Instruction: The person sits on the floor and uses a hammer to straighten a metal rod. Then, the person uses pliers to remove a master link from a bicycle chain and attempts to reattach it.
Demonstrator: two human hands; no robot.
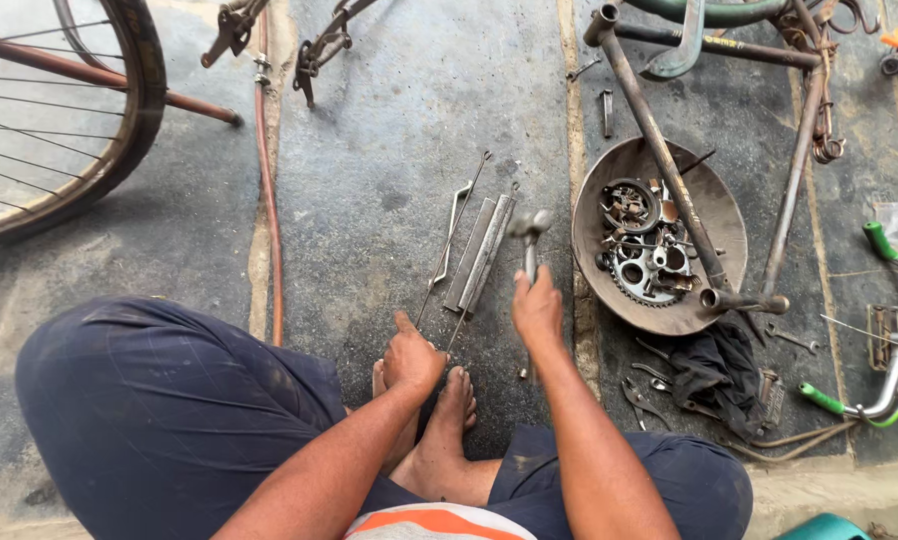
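While gripping hammer (529,232) in clenched right hand (537,310), left hand (412,355) pinching rod (456,240) at twelve o'clock of feet (439,420): mid-hammering, calling for aimed blow onto flat bars (480,252).

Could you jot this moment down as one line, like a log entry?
right hand: grips hammer, head raised | left hand: pins thin metal rod on floor | beside: round pan of bicycle parts
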